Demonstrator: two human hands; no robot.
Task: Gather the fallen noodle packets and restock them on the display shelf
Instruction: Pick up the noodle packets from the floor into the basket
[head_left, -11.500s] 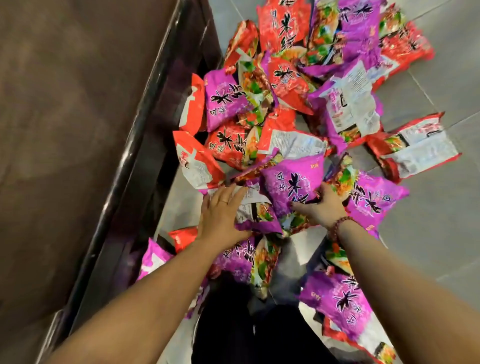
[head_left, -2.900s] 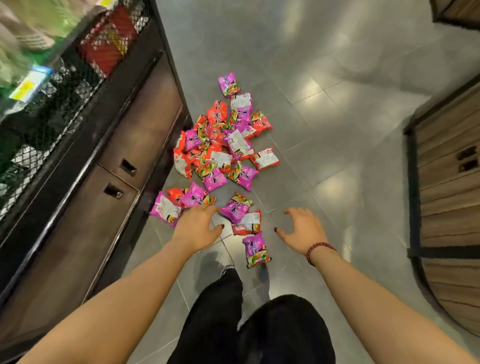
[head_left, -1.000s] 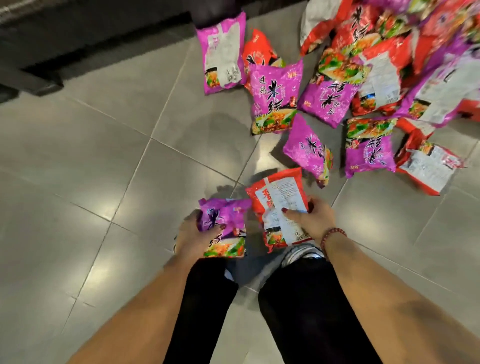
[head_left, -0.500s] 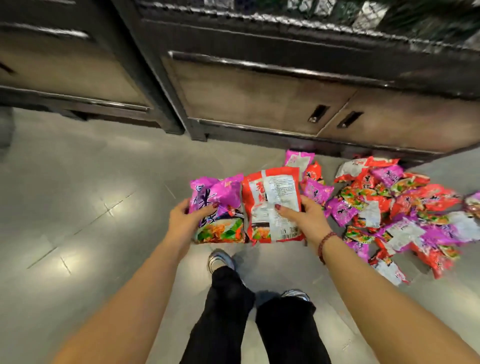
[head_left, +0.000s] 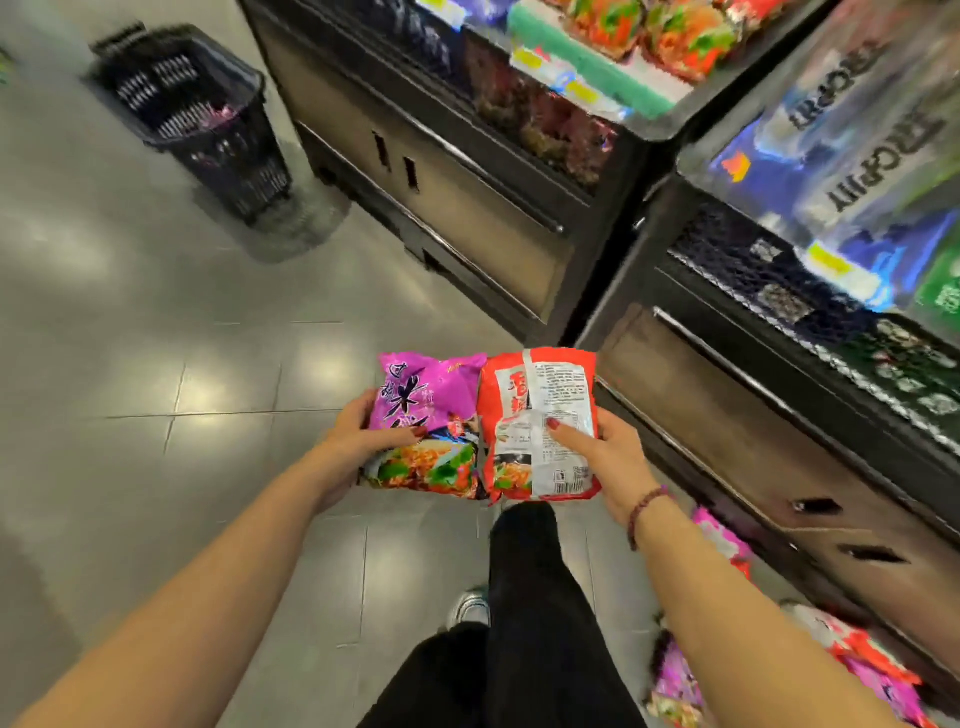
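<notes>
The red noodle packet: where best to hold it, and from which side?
Take the red noodle packet by its right long edge, from the right, thumb on the printed back, fingers beneath, as the right hand does. It is flat, and the purple packet touches its left edge.

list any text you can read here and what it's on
"过" and "米": purple packet, in left hand; its other characters are unclear
red packet, in right hand: characters and fine print too small
blue packs: big white letters, blurred
yellow tags: unreadable
</notes>
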